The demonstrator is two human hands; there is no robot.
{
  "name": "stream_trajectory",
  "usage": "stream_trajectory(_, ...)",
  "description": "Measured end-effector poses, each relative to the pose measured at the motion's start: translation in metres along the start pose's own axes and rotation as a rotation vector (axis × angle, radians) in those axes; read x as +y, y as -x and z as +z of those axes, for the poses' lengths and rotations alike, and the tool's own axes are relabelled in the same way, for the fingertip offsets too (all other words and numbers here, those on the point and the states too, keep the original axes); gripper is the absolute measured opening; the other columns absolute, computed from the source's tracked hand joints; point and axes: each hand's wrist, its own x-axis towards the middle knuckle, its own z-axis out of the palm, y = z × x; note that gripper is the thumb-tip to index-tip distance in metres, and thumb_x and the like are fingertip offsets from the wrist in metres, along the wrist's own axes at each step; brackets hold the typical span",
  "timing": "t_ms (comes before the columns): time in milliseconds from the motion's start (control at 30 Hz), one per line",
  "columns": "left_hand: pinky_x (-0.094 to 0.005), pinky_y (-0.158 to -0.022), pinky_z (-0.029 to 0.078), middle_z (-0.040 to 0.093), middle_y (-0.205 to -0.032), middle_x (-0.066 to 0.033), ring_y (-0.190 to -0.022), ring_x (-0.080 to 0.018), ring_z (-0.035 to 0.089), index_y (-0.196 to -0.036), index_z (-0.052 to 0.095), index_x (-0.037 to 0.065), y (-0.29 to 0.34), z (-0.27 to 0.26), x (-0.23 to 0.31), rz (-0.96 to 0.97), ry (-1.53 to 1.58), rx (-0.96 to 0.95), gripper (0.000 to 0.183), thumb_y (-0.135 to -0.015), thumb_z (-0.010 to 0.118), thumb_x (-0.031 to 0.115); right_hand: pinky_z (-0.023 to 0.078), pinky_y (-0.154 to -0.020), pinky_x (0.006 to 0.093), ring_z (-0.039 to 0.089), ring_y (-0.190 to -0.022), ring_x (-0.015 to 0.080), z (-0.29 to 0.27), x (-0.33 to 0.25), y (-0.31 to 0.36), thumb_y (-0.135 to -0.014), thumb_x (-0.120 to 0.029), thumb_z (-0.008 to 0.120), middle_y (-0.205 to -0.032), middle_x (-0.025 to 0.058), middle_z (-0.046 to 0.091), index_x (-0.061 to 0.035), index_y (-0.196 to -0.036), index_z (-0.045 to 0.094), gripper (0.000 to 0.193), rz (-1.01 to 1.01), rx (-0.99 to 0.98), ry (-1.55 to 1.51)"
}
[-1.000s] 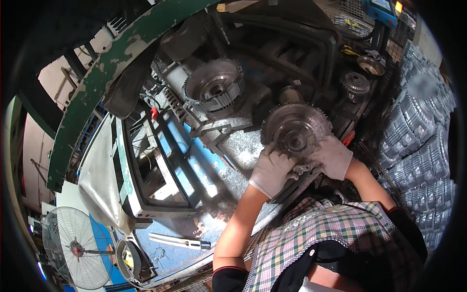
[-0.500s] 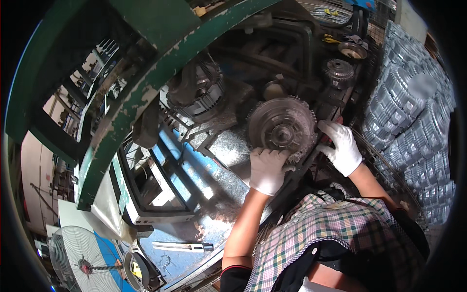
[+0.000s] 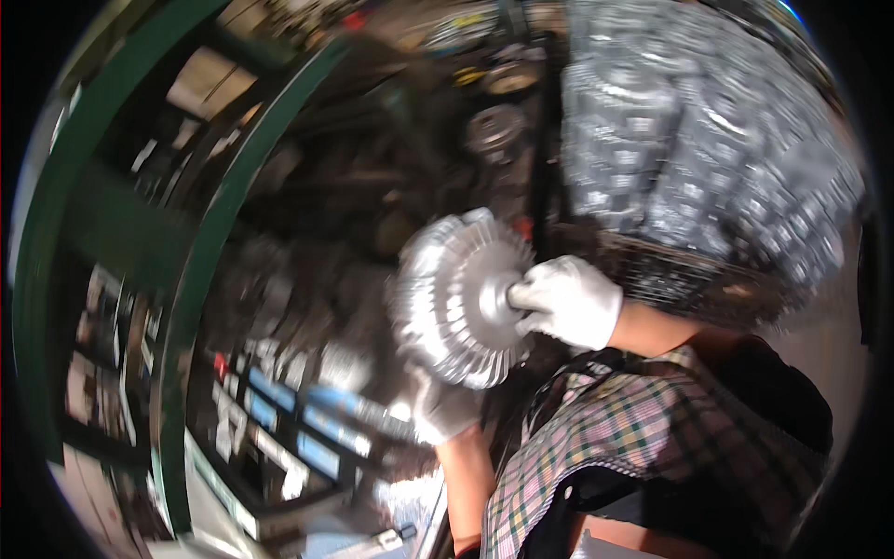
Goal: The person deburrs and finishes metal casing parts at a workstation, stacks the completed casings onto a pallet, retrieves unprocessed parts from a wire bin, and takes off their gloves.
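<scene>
A round, silvery finned metal casting point(image 3: 447, 317) is tilted up in front of me, its hub toward my right hand. My right hand point(image 3: 573, 300), in a white glove, is closed with its fingers and thumb on the hub. Under the casting's lower left edge is my left hand point(image 3: 445, 410), also gloved. Its fingers are partly hidden behind the casting and smeared by motion, but it appears to grip the rim.
Stacks of grey finned castings point(image 3: 643, 140) stand at the right, beside a wire-mesh basket edge point(image 3: 689, 261). A smaller finned part point(image 3: 496, 129) and a round dish point(image 3: 510, 82) lie farther back. A green machine frame point(image 3: 251, 168) arches on the left.
My view has swung to the right and blurs. The casting, earlier low on the machine with my hands at its edge, is now lifted and tilted. My right hand has moved onto its hub.
</scene>
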Motion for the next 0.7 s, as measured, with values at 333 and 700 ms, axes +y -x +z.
stream_trajectory(333,-0.0524,-0.115,0.020,0.028,-0.154,-0.0104,-0.140,-0.0295,0.026,-0.144,0.037,0.008,0.013,0.125,-0.136,-0.533,0.339,-0.622,0.057,-0.098,0.049,0.039,0.052,-0.068,0.0373,0.064,-0.073,0.0288,-0.130,0.083,0.148,-0.076,-0.012,0.064,-0.078,0.0109,0.064,-0.0092,-0.092,0.067,0.016,0.168,0.348,0.067)
stream_trajectory(700,-0.0366,-0.094,0.043,0.053,-0.126,-0.0146,-0.097,-0.0191,0.053,-0.134,0.046,-0.003,0.077,0.266,-0.326,-0.223,-0.423,-0.764,0.048,-0.094,0.061,0.019,0.049,-0.074,0.0366,0.062,-0.079,0.0295,-0.339,0.111,0.436,-0.073,-0.008,0.069,-0.081,0.0131,0.061,-0.0039,-0.099,0.067,0.026,0.874,1.028,0.415)
